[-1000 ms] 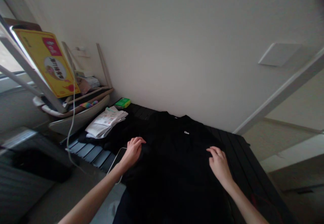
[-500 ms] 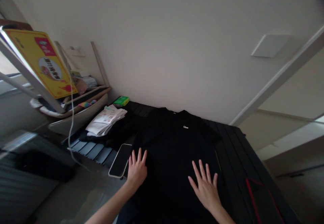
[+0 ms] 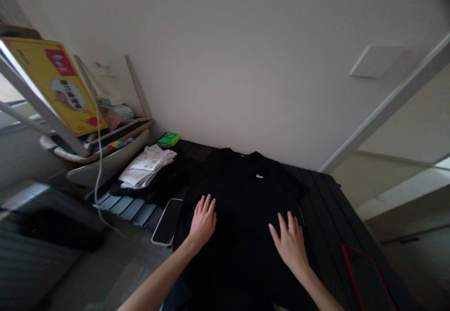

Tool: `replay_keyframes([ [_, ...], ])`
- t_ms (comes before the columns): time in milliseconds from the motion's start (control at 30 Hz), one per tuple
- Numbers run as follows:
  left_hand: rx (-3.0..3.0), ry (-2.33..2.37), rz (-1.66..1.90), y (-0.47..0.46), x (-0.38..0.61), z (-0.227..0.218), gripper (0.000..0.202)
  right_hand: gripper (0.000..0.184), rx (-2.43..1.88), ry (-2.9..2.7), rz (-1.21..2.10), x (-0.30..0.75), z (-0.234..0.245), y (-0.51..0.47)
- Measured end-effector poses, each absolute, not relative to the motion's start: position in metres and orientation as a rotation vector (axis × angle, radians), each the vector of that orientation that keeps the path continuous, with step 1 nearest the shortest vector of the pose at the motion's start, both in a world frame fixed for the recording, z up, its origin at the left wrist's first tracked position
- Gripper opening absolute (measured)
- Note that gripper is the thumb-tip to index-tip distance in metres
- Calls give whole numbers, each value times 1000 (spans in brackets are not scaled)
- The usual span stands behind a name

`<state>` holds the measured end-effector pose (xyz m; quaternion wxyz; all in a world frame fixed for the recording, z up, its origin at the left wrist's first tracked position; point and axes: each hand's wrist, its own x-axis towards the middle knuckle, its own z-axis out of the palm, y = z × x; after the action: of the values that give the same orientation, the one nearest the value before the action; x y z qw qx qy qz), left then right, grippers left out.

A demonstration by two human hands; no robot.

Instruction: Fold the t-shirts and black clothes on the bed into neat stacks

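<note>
A black T-shirt (image 3: 242, 208) with a small white logo on its chest lies spread on a dark slatted table (image 3: 325, 212), its collar toward the wall. My left hand (image 3: 204, 219) is open over the left half of the shirt, fingers stretched toward the collar. On the right half, my right hand (image 3: 290, 243) is open too, palm down with the fingers apart. Neither hand grips the cloth; whether they press on it or hover just above is hard to tell. A phone (image 3: 167, 222) lies at the table's left edge, partly beside the shirt.
Folded white cloths (image 3: 146, 166) rest on dark clothing at the left. Behind them is a small green box (image 3: 168, 139). A white cable (image 3: 99, 170) hangs by a stool with a yellow board (image 3: 58, 86). A red-edged tablet-like object (image 3: 367, 276) lies at right.
My left hand has moved forward and to the right, away from the phone, its fingers closer together. My right hand has shifted slightly forward and right. The shirt stays spread.
</note>
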<state>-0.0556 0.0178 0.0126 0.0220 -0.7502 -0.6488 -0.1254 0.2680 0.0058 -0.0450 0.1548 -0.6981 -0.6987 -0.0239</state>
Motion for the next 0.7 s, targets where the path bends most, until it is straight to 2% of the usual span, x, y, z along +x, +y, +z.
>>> replay_keyframes([
  [233, -2430, -2051, -412, 44, -12, -7, 58, 67, -1851, -2020, -91, 262, -21, 113],
  [533, -2786, -1938, -440, 3, 18, 7, 70, 72, -2195, -2007, 16, 332, -71, 148],
  [600, -2871, -1892, -459, -5, 24, 9, 67, 76, -2219, -1991, -1, 344, -76, 142],
  [700, -2877, -1883, -556, 6, 19, 14, 53, 80, -2304, -1916, -4, 353, -76, 131],
])
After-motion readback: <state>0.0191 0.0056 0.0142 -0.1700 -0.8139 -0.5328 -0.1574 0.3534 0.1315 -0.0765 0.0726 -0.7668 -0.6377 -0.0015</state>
